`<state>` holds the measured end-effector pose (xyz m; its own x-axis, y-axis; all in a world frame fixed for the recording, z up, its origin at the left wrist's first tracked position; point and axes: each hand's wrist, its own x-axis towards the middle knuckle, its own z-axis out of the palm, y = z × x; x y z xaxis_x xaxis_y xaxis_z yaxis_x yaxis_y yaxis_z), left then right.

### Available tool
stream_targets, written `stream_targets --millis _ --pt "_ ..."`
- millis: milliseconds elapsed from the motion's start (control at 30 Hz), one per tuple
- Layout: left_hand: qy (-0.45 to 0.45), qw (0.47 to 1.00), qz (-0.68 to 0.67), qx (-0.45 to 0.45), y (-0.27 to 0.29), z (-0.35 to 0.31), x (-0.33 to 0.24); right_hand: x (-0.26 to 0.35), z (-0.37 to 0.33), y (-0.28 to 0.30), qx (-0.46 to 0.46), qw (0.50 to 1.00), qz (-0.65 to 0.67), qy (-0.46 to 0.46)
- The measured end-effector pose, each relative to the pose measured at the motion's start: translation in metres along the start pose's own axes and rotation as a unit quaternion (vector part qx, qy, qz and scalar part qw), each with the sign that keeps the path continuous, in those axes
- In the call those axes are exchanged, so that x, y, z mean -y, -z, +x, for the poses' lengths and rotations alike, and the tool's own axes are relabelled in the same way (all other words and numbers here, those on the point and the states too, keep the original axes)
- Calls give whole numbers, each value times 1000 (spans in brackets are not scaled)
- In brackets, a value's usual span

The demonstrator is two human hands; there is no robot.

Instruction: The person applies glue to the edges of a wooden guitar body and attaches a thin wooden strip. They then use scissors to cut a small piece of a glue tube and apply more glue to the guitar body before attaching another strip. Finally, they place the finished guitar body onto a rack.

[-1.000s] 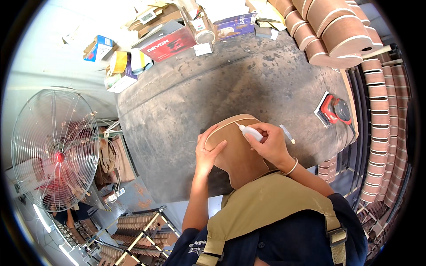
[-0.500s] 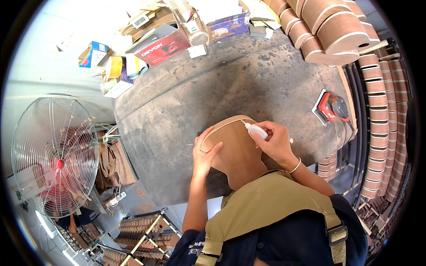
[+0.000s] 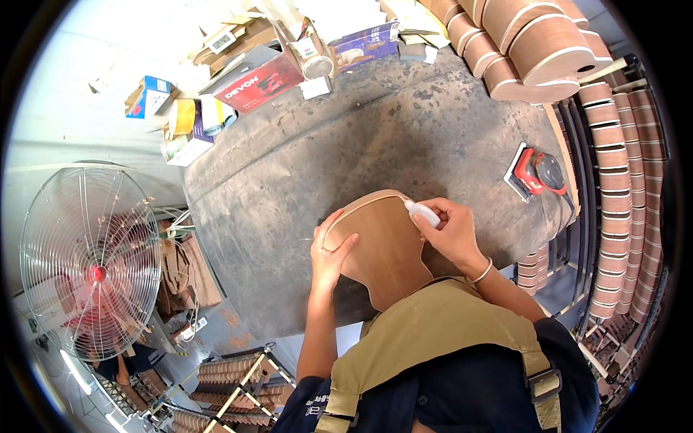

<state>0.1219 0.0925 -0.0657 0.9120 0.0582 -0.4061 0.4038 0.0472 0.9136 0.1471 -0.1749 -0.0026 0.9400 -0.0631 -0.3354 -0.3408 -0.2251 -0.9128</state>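
A pale brown wooden ukulele body (image 3: 382,249) is tilted against my apron at the table's near side, its flat face toward me. My left hand (image 3: 330,254) grips its left edge, thumb on the face and fingers over the side. In my right hand (image 3: 456,229) is a small white squeeze bottle (image 3: 424,213), pinched between thumb and fingers. The bottle's narrow tip meets the upper right rim of the body. Whether any liquid comes out is too small to see.
On the dark, stained table (image 3: 303,173) a red sander (image 3: 538,172) lies at right. Boxes, including a red one (image 3: 260,79), line the far edge. Stacked instrument bodies (image 3: 545,50) stand far right, with more on racks (image 3: 610,202). A wire fan (image 3: 94,267) is at left.
The bottle's tip has travelled right and slightly down along the body's rim, my right hand moving with it. My left hand keeps its grip.
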Motion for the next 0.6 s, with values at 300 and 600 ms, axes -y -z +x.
stream_targets --millis 300,600 --pt "-43 988 144 -23 13 19 16 -43 65 4 -99 984 -21 147" --pt "-79 980 179 -34 21 28 42 -71 133 4 -91 967 -150 185"
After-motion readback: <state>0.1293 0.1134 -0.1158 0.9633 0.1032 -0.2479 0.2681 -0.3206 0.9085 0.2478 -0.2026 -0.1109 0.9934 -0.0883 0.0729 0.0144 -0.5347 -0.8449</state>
